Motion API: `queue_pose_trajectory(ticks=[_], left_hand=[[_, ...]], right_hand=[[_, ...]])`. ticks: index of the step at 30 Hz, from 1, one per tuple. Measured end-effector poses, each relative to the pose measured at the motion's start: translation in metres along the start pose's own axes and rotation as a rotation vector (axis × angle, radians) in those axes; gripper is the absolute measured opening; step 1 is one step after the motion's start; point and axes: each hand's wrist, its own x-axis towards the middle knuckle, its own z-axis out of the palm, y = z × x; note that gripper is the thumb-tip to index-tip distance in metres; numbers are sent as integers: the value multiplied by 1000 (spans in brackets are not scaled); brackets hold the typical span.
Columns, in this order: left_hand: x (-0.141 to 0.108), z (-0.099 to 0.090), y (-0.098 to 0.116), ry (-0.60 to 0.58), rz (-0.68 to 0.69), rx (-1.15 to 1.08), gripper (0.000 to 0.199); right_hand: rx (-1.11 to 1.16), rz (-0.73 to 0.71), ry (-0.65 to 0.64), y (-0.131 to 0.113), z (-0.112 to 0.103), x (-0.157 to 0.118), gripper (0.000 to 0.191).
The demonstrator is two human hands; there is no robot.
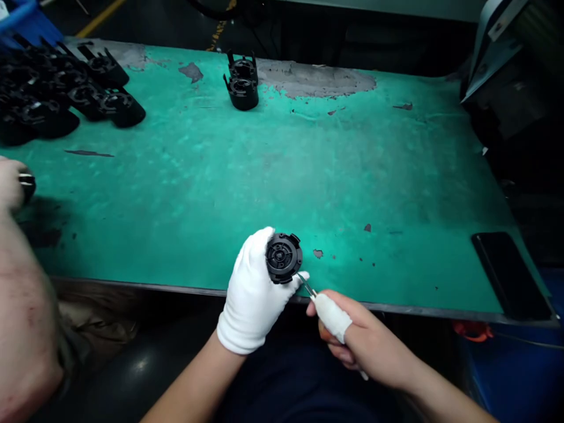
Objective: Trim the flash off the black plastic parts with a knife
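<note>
1. Here, at the near edge of the table (282,176), a black part (279,257) is clasped by the left hand (253,285).
2. A tool (307,285) is pinched by the right hand (346,331).
3. Light, stiff handling is suggested, best gripped by its rim.

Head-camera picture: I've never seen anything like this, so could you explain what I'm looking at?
There's no machine handling things here: a camera worn on someone's head looks forward and down at their own hands. The white-gloved left hand holds a black round part. The right hand, partly wrapped in white, grips a thin metal tool, its tip close to the part's rim. On the worn green table stand clustered black pieces at far left, two similar ones near the far edge, and what looks like a phone at right. Another person's hand shows at far left.
</note>
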Motion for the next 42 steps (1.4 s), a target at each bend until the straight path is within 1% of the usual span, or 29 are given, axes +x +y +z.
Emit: queue_pose_trajectory(ticks=[1,3,6,8,10,12,14,16,18,20,23,24,25,26,28,29,30,31,32,33,34,35,36,37,38,40,42], left_hand=[[-1,1,0,2,-5,5,89],[-1,1,-1,-2,-25,-3,87],[3,1,-1,1,-38,0,84],[4,2,-1,0,-28,23,83],[4,3,-2,0,-15,45,85],[3,4,-4,9,-13,47,87],[2,4,-5,30,-3,47,90],[2,5,-5,42,10,54,93],[2,5,-5,56,18,72,94],[3,5,-3,63,4,96,90],[4,7,-1,49,-22,139,83],[3,8,0,48,-24,152,81],[3,9,1,53,-21,165,79],[1,10,2,64,-13,176,78],[-2,12,3,89,7,187,77],[-2,12,4,99,12,185,77],[-2,9,4,101,11,169,78],[-1,5,3,86,9,137,79],[2,-2,1,34,14,92,82],[5,-10,-1,-56,30,38,84],[10,-20,-5,-177,59,-25,84],[15,-31,-10,-339,105,-78,83],[20,-41,-15,-457,132,-129,76],[24,-50,-21,-496,116,-173,67],[28,-57,-26,-487,73,-221,62],[31,-63,-31,-393,-32,-331,59],[30,-59,-30,-287,-111,-405,68]], right_hand=[[86,16,-14,8,7,2,28],[134,1,-9,13,16,6,30],[103,-36,5,5,21,4,36],[41,-75,-44,-2,26,-1,38],[22,-95,-124,-4,34,-4,39],[146,-62,-158,-1,45,-2,36],[357,3,-117,6,54,5,30],[529,27,-52,14,62,14,27],[641,1,-16,20,69,22,30],[733,-39,-14,24,77,28,36],[829,-85,-26,28,89,30,40],[843,-107,-40,28,90,28,41],[849,-150,-80,27,90,25,43],[852,-223,-120,24,86,21,45],[864,-449,-121,13,72,9,47],[870,-575,-41,6,62,2,45],[865,-674,83,-2,51,-4,41],[829,-722,194,-10,39,-10,37],[775,-738,289,-15,28,-15,33],[707,-731,352,-19,18,-17,32],[629,-709,395,-19,9,-19,30],[547,-686,432,-18,1,-18,29],[458,-662,467,-14,-7,-17,28],[351,-629,494,-10,-14,-14,28],[216,-589,514,-7,-21,-11,30],[-130,-507,523,-3,-34,-4,37],[-491,-469,501,-8,-46,3,39]])
